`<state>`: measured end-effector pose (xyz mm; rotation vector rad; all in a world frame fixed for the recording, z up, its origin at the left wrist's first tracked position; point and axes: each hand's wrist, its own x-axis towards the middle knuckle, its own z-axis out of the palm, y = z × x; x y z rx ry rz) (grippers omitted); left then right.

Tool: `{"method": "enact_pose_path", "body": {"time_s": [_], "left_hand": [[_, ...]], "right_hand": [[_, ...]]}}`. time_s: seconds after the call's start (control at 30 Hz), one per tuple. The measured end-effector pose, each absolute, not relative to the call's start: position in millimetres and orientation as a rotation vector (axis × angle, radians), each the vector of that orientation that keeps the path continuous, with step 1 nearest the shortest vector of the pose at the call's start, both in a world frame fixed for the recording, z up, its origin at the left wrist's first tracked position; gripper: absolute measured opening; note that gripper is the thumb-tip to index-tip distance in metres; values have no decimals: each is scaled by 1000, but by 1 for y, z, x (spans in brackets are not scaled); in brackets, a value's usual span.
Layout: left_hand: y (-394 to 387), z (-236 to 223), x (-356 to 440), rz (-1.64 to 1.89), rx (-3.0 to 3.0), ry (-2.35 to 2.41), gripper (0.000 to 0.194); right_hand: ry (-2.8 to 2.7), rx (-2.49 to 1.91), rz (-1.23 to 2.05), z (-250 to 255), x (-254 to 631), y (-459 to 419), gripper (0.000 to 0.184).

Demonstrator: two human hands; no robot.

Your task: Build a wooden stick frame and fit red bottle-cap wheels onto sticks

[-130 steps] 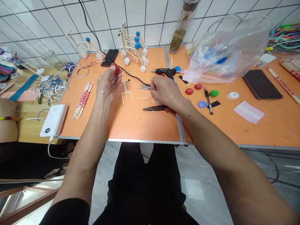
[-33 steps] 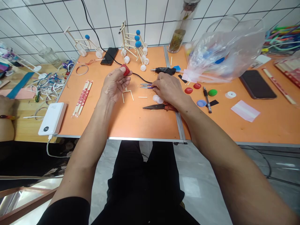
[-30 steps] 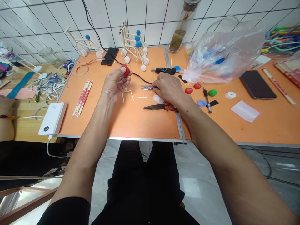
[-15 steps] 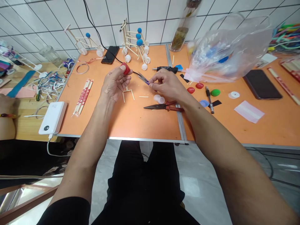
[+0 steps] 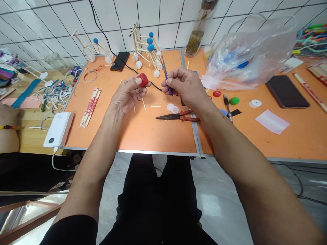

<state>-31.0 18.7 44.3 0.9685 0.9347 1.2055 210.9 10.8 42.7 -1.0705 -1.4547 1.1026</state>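
Between the thumb and fingers of my left hand (image 5: 129, 92) is a red bottle cap (image 5: 143, 80). My right hand (image 5: 182, 83) grips small purple-handled scissors (image 5: 168, 83), blades pointing up and away from me. The two hands are apart above the orange table (image 5: 143, 136). Below them lie short wooden stick pieces (image 5: 155, 106), partly hidden by my left hand, and some translucent white discs (image 5: 174, 109). Red-handled pliers (image 5: 176, 116) rest near my right wrist.
Stick models with blue balls and white wheels (image 5: 150, 47) stand at the back, beside a phone (image 5: 120, 61). Wrapped sticks (image 5: 90, 108) and a power bank (image 5: 58, 129) are left. A plastic bag (image 5: 250, 54), a green cap (image 5: 234, 100) and another phone (image 5: 287, 91) lie right.
The scissors have swung from lying low toward the left to pointing upward in my right hand. My left hand has shifted slightly right and down with the red cap.
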Motion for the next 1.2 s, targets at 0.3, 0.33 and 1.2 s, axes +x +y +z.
{"method": "enact_pose_path", "body": {"time_s": [0.3, 0.33, 1.2], "left_hand": [[18, 42, -29, 1181, 1040, 946, 37], [17, 41, -28, 1174, 1063, 949, 36], [8, 38, -14, 1066, 1230, 873, 40]], "right_hand": [[-1477, -1118, 1102, 43, 208, 9, 32], [-1481, -1107, 1123, 43, 208, 9, 30], [-2078, -1222, 326, 36, 196, -6, 34]]}}
